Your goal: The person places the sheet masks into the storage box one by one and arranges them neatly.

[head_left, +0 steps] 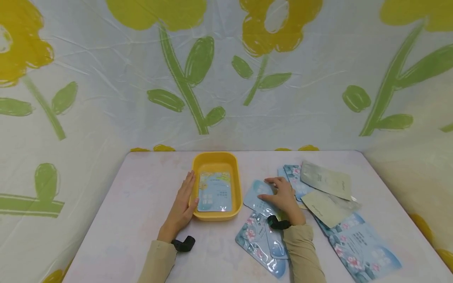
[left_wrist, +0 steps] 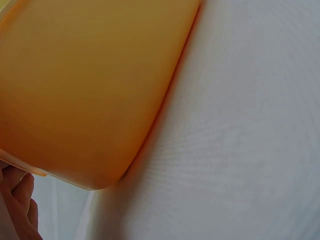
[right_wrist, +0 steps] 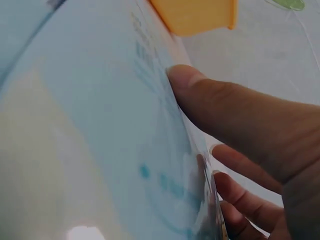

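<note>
A yellow tray sits mid-table with one light blue packet lying flat inside it. My left hand rests with straight fingers against the tray's left wall; in the left wrist view the tray's side fills the frame, with fingers at its lower edge. My right hand is on another light blue packet just right of the tray. In the right wrist view the thumb presses on top of that packet and the fingers curl under its edge, pinching it.
Several more packets are spread on the right: two grey-green ones and floral blue ones. A flower-print cloth walls the table on three sides. The table's left part is bare.
</note>
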The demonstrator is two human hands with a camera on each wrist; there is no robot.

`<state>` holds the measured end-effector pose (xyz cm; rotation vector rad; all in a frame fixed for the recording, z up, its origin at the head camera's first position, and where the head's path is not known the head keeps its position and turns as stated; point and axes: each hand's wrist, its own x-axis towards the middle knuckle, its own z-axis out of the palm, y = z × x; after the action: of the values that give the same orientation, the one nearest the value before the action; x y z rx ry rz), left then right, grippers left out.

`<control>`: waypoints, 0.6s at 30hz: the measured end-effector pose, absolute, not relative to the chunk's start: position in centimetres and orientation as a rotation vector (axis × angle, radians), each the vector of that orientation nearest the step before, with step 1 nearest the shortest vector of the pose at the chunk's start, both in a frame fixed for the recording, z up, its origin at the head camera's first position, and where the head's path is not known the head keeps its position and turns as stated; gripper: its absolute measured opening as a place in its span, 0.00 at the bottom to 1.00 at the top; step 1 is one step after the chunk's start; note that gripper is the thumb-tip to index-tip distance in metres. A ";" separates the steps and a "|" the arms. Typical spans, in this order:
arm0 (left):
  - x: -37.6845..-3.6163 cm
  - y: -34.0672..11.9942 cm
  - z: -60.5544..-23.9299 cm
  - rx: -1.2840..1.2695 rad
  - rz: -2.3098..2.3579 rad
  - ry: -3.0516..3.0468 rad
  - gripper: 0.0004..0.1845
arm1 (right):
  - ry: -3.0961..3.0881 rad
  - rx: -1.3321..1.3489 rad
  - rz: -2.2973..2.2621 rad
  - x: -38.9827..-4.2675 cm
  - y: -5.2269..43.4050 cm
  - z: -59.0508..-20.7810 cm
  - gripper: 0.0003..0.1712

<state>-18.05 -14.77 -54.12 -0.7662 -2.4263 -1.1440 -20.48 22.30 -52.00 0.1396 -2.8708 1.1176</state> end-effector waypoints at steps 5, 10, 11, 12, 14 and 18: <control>-18.0 -14.7 -54.1 -0.767 -1.156 -2.438 0.37 | -2.904 0.083 1.072 -20.4 22.1 -52.0 0.36; -18.1 -14.7 -54.1 -0.775 -1.156 -2.426 0.37 | -2.914 0.061 1.049 -20.4 22.0 -51.8 0.37; -18.1 -14.7 -54.1 -0.775 -1.154 -2.424 0.37 | -2.918 0.058 1.049 -20.5 22.0 -51.8 0.37; -18.1 -14.7 -54.1 -0.773 -1.155 -2.423 0.37 | -2.924 0.051 1.054 -20.4 21.9 -51.7 0.37; -18.0 -14.7 -54.0 -0.773 -1.159 -2.423 0.37 | -2.930 0.031 1.072 -20.4 21.9 -51.7 0.38; -18.0 -14.8 -54.0 -0.771 -1.160 -2.419 0.37 | -2.909 -0.039 1.174 -20.3 21.8 -51.6 0.37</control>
<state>-18.02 -14.77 -54.04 -0.7706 -2.4191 -1.1603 -20.31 21.78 -51.60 -0.0392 -2.9087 1.1735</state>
